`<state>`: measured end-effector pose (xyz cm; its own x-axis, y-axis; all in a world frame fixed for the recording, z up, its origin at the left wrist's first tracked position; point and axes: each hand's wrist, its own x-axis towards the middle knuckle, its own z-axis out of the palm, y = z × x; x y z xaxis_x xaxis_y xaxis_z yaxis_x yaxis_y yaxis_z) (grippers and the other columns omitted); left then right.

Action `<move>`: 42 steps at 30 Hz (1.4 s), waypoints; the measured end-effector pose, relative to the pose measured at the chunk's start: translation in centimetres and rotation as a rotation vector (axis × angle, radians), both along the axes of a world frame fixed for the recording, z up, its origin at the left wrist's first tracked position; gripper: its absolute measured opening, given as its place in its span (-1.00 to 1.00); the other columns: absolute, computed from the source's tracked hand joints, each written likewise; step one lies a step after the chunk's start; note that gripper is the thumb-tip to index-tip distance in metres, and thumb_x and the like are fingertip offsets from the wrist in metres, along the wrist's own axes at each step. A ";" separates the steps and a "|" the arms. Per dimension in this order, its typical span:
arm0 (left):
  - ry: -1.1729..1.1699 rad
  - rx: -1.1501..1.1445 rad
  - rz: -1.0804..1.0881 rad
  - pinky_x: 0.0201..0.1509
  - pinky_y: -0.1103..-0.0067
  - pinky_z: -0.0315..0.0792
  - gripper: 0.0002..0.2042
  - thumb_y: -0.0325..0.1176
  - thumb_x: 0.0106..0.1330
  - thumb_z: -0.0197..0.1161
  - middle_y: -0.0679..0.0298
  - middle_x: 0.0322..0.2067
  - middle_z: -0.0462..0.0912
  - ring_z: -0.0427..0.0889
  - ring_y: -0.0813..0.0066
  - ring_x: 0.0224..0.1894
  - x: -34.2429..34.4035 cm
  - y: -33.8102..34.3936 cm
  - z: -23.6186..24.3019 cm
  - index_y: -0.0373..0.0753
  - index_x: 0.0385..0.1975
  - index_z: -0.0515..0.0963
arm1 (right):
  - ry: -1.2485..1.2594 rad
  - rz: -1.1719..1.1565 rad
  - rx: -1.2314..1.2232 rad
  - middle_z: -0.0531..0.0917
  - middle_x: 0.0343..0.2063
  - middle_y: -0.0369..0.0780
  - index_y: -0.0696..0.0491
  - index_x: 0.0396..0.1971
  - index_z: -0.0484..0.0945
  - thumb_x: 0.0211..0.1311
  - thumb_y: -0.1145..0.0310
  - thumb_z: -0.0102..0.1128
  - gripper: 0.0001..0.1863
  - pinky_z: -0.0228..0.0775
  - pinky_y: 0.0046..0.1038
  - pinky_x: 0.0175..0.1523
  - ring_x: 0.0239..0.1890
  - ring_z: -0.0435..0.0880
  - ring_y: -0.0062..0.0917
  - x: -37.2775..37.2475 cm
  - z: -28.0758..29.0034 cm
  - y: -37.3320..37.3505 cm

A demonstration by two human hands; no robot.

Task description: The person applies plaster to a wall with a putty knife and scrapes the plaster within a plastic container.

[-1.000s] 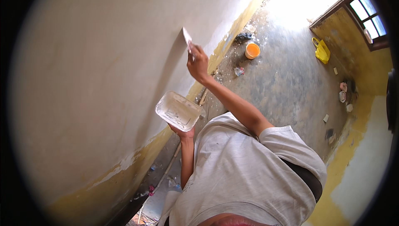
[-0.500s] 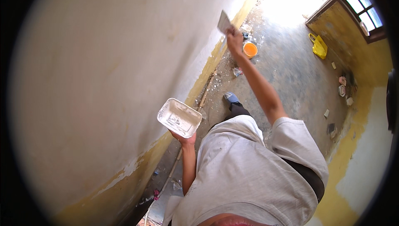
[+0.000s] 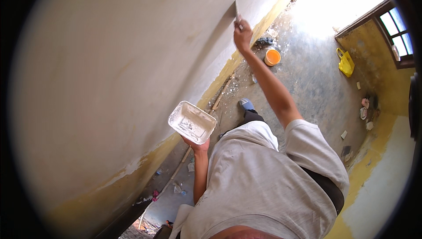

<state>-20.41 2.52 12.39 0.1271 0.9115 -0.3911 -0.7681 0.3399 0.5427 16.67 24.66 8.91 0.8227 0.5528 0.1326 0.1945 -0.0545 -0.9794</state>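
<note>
Tub [image 3: 192, 122] white w/ grey smears inside. Scraper [image 3: 238, 12] pale, approx. off-white. Wall [image 3: 110, 85] off-white w/ faint yellowish blotches; shadow [image 3: 209, 43] on it soft grey. Lower band [image 3: 162, 153] mustard yel., ragged edge, white flecks. Shirt [image 3: 259, 177] plain lt. grey; strap [image 3: 324, 187] blk. Trousers [image 3: 253, 116] v. dk.; shoe [image 3: 247, 104] blue-grey w/ paler marks. Floor [image 3: 303, 89] mottled grey, bluish & brownish patches. Bucket [image 3: 273, 57] orange inside. Bag [image 3: 346, 65] bright yel. Pole [image 3: 223, 91] tan. Scrap [image 3: 155, 193] magenta-pink. Opp. wall [image 3: 391, 160] 2-tone: mustard yel. & pale grey-white. Window frame [image 3: 405, 61] dk. brn.
</note>
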 end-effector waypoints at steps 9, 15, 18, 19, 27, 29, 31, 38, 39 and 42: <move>0.017 -0.056 -0.021 0.44 0.12 0.19 -0.36 0.25 0.42 -0.10 0.35 0.31 0.41 0.40 0.20 0.32 -5.7 -1.9 -0.9 0.04 0.38 0.30 | -0.042 0.189 0.202 0.65 0.00 -0.05 0.10 0.13 0.58 0.33 0.54 0.17 -0.63 0.60 -0.49 -0.30 -0.26 0.71 -0.43 -21.6 1.4 -9.1; 0.046 0.025 -0.083 0.44 0.21 0.21 -0.39 0.24 0.45 -0.13 0.41 0.32 0.39 0.39 0.30 0.34 -6.9 -2.9 0.0 0.05 0.38 0.30 | 0.110 0.528 0.100 0.71 -0.20 -0.06 0.07 0.10 0.60 0.35 0.54 0.14 -0.66 0.52 -0.38 -0.18 -0.26 0.70 -0.37 -25.1 2.6 -15.7; -0.021 0.037 -0.079 0.46 0.24 0.17 -0.41 0.21 0.47 -0.15 0.41 0.33 0.39 0.36 0.31 0.36 -6.9 -2.9 1.1 0.05 0.38 0.30 | 0.130 0.329 0.117 0.72 -0.39 -0.15 0.10 -0.05 0.66 0.45 0.39 0.09 -0.78 0.47 -0.45 -0.37 -0.45 0.61 -0.51 -19.9 0.1 -14.8; -0.022 0.042 -0.077 0.46 0.24 0.17 -0.41 0.21 0.47 -0.15 0.41 0.33 0.39 0.36 0.31 0.36 -7.0 -3.0 1.3 0.05 0.38 0.30 | 0.133 0.273 0.063 0.73 -0.40 -0.19 0.11 -0.11 0.67 0.49 0.31 0.07 -0.76 0.49 -0.51 -0.40 -0.46 0.60 -0.51 -16.7 0.4 -13.8; -0.046 0.066 -0.040 0.42 0.21 0.25 -0.39 0.21 0.48 -0.18 0.39 0.34 0.37 0.37 0.27 0.35 -3.4 -1.6 2.0 0.04 0.41 0.25 | -0.309 -0.311 0.153 0.75 -0.15 -0.01 0.13 -0.04 0.68 0.40 0.29 0.11 -0.69 0.57 -0.41 -0.40 -0.41 0.72 -0.53 6.3 9.3 -2.0; -0.067 0.092 -0.051 0.41 0.20 0.27 -0.40 0.20 0.49 -0.17 0.39 0.34 0.38 0.38 0.27 0.35 -1.5 -0.8 1.7 0.04 0.41 0.26 | -0.101 -0.162 0.145 0.69 -0.09 0.07 0.09 0.01 0.65 0.31 0.39 0.09 -0.68 0.58 -0.28 -0.08 -0.15 0.75 -0.17 8.7 10.7 0.2; -0.077 0.101 -0.048 0.41 0.20 0.28 -0.41 0.20 0.49 -0.17 0.39 0.33 0.38 0.38 0.26 0.34 0.1 -0.5 1.2 0.04 0.40 0.26 | -0.241 -0.174 0.087 0.72 -0.31 0.04 -0.01 -0.05 0.71 0.24 0.43 0.14 -0.69 0.58 -0.29 -0.21 -0.38 0.76 -0.21 6.5 10.6 1.2; 0.216 0.131 -0.044 0.38 0.19 0.31 -0.42 0.17 0.48 -0.11 0.37 0.29 0.42 0.41 0.26 0.31 7.2 1.5 2.8 0.00 0.37 0.30 | -0.319 0.147 0.361 0.70 -0.41 0.01 -0.02 0.18 0.56 0.36 0.47 0.10 -0.60 0.49 -0.27 -0.36 -0.46 0.73 -0.26 -0.4 10.1 -7.0; 0.341 0.158 -0.040 0.37 0.17 0.31 -0.42 0.17 0.47 -0.10 0.36 0.28 0.43 0.42 0.25 0.30 8.2 1.9 2.9 0.00 0.36 0.30 | -0.279 0.181 0.431 0.71 -0.42 0.01 0.00 0.17 0.57 0.40 0.45 0.09 -0.63 0.48 -0.29 -0.37 -0.48 0.73 -0.32 0.8 9.4 -7.5; -0.106 0.092 -0.047 0.38 0.16 0.31 -0.41 0.08 0.43 0.05 0.29 0.28 0.41 0.43 0.26 0.28 8.5 2.7 1.1 -0.01 0.38 0.23 | 0.026 0.136 -0.008 0.71 -0.45 0.02 0.14 0.05 0.61 0.50 0.30 -0.01 -0.67 0.45 -0.33 -0.39 -0.49 0.66 -0.38 6.7 7.9 -6.6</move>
